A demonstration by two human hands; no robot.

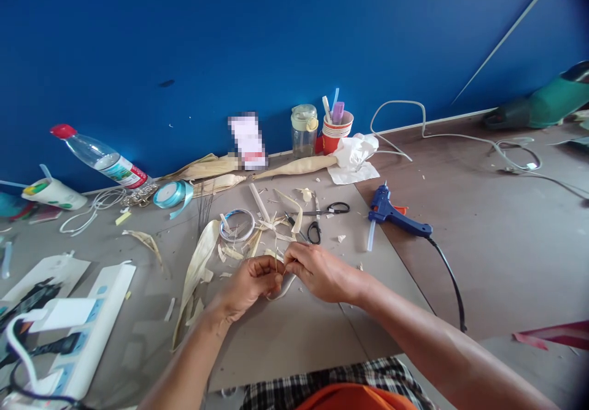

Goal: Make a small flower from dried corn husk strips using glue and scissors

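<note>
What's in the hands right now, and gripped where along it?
A thin, straw-coloured strand, pinched between the left hand and right hand. Whether that's near an end or mid-length can't be told; the grip covers too much.

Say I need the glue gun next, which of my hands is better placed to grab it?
Probably the right hand: the glue gun lies to its right, handle pointing further right, while the left hand would cross over. Both seem to pinch a thin strip, so the right needs freeing first.
</note>
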